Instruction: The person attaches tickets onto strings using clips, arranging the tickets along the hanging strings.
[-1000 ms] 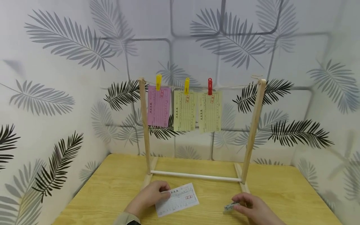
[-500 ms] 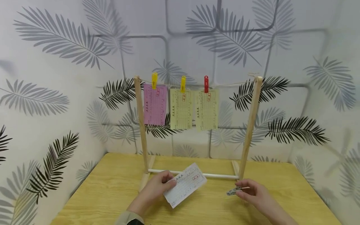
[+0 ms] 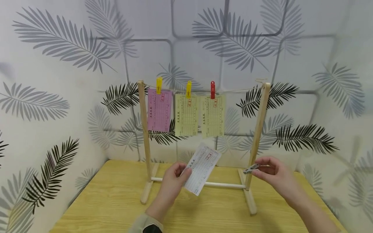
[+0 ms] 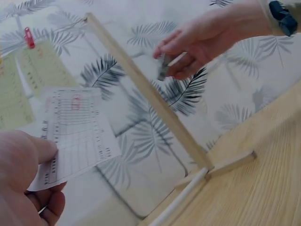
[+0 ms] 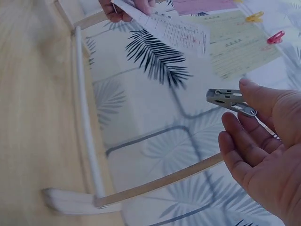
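My left hand (image 3: 174, 181) pinches a white printed form (image 3: 203, 168) with a red stamp by its left edge, thumb on top, raised above the table and tilted. In the right wrist view a grey clothespin (image 5: 230, 101) shows between the thumb and fingers of my right hand (image 5: 263, 136). That hand is in front of the rack's right post (image 3: 260, 129). Behind and above hang a pink form (image 3: 159, 111) under a yellow clothespin (image 3: 159, 85), a yellow form (image 3: 186, 116) under another yellow clothespin (image 3: 188, 89), and a second yellow form (image 3: 213, 118) under a red clothespin (image 3: 212, 90).
A wooden rack with a left post (image 3: 144, 129) carries the string (image 3: 239, 90) along its top. A white rod (image 3: 224, 185) joins its feet on the wooden table (image 3: 96, 194). A leaf-patterned wall (image 3: 73, 81) stands close behind.
Both hands have risen from near the tabletop. The white form came up off the table with my left hand and turned steeper, while the grey clothespin rose with my right hand.
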Tool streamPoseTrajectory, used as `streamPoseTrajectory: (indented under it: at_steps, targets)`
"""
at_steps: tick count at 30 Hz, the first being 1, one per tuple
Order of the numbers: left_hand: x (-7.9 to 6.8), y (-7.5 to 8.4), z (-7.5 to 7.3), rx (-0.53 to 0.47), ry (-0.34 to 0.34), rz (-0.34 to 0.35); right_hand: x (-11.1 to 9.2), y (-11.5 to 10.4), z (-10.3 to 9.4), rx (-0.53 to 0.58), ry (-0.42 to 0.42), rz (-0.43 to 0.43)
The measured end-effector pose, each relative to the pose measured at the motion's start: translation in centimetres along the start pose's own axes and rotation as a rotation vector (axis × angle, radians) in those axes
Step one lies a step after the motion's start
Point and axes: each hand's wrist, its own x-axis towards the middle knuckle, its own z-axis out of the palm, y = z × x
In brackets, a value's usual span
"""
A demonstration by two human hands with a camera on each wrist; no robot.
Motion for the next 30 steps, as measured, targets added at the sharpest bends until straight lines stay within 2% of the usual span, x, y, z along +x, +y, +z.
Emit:
streamPoseTrajectory:
  at_steps: [3,6,13,19,24,30]
  targets:
    - [0.2,0.6,1.4,-0.052,0.027,0.019,0.8,-1.8,-0.8,-0.071,0.031,-0.085]
    - [0.3,1.3,2.9,-0.093,0.058,0.042,1.4,-3.5,-1.5,-0.156,0.058,-0.135]
    - [0.9,2.4,5.7,-0.167,0.113,0.078,2.7,-6.8,-2.6,-0.26,0.079,-0.182]
    - [1.4,3.4,7.2,-0.235,0.138,0.11,3.5,-9.0,-3.3,-0.326,0.097,-0.217]
    - [1.8,4.3,8.2,-0.258,0.143,0.132,4.5,-11.2,-4.5,-0.328,0.104,-0.241]
    - [2.4,4.8,9.4,-0.3,0.179,0.142,6.1,-13.7,-5.4,-0.328,0.131,-0.304]
